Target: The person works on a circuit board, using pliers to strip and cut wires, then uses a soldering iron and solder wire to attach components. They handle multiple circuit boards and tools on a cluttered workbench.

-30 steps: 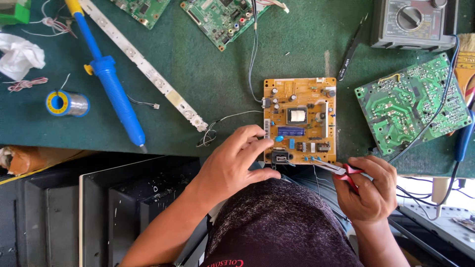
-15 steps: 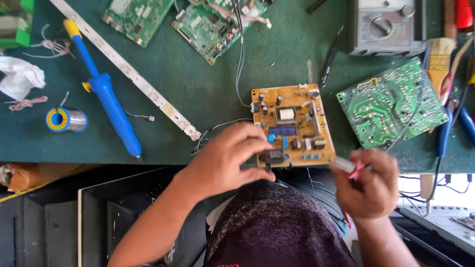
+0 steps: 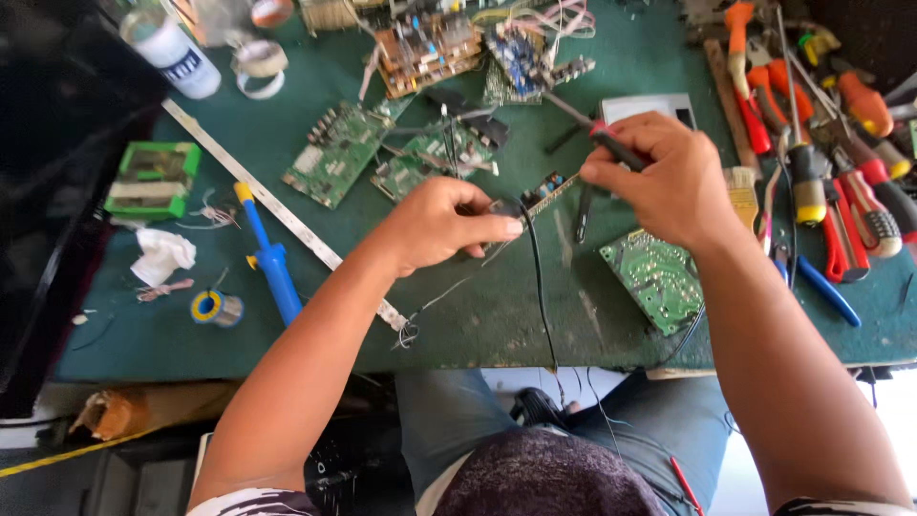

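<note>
My left hand (image 3: 439, 225) pinches a small yellow circuit board (image 3: 549, 189), held up off the green table mat (image 3: 497, 315) and seen almost edge-on. A black wire (image 3: 537, 287) hangs from the board toward my lap. My right hand (image 3: 659, 177) grips a thin tool with a red and black handle (image 3: 607, 139), whose tip points up and to the left, just above the board. A green circuit board (image 3: 654, 277) lies on the mat below my right hand. A grey meter (image 3: 650, 103) is partly hidden behind that hand.
A blue desoldering pump (image 3: 272, 263), a solder spool (image 3: 215, 308) and a long white strip (image 3: 277, 205) lie left. More green boards (image 3: 334, 162) sit behind. Screwdrivers and pliers (image 3: 821, 191) crowd the right side. A white can (image 3: 172, 53) stands far left.
The yellow board has left the mat and now stands tilted on edge in my left hand. My right hand rose with the tool above it. The view swung up the table.
</note>
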